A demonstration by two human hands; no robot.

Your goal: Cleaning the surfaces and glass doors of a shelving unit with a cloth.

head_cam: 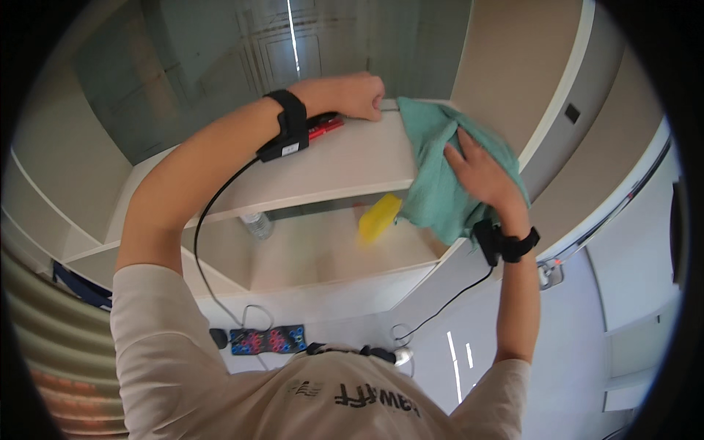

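Note:
A green cloth lies draped over the right end of a pale shelf board and hangs past its front edge. My right hand rests on the cloth with its fingers spread. My left hand is curled near the back edge of the same board; whether it holds anything cannot be told. Just below my left wrist is a red object, partly hidden by the black wrist device. On the lower shelf are a yellow object and, further left, a clear plastic bottle.
Behind the board stands a dark glassy panel, with a tall cabinet side panel at the right. Black cables run from both wrist devices. A mat with coloured knobs lies on the floor. A ribbed curtain hangs at the left.

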